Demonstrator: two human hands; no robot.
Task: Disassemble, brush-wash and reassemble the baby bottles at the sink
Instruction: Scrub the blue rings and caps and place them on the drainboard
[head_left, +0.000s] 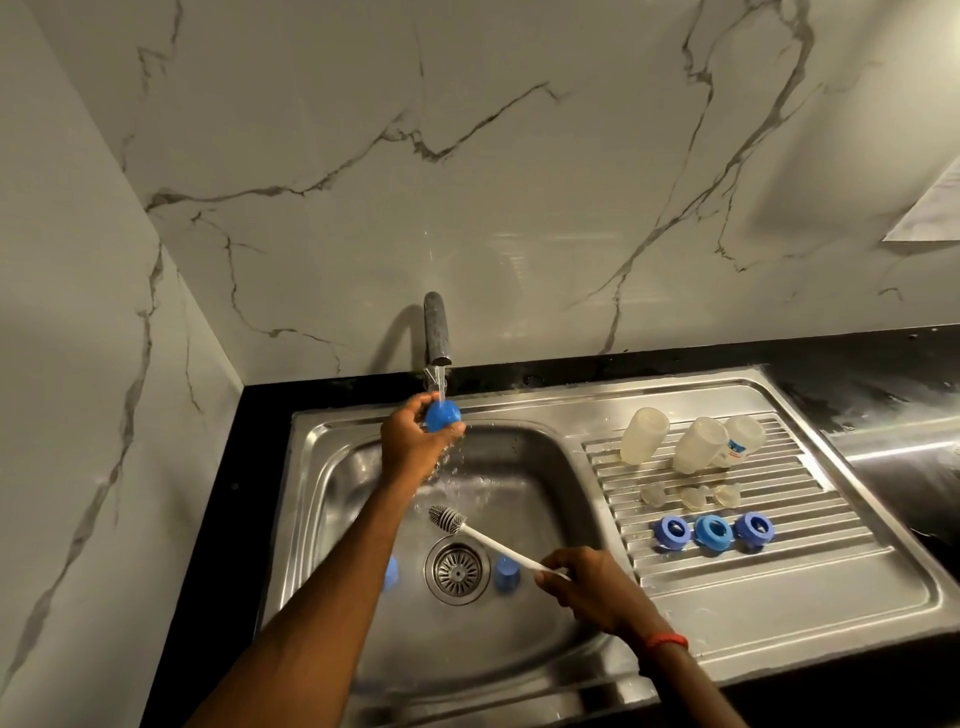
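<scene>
Blue domed plastic cap (442, 414), pinched in curled fingers of the left hand (413, 441) under the running steel tap (436, 332), wants turning to flush inside; right hand (587, 584) grips the white-handled brush (493, 543).

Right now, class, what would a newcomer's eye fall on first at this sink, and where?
First, the left hand holding a blue cap under the running tap, at the back of the basin. Nearer, the right hand grips a white brush near the drain. Rightward, on the drainboard, rows of clear bottles and blue rings.
</scene>
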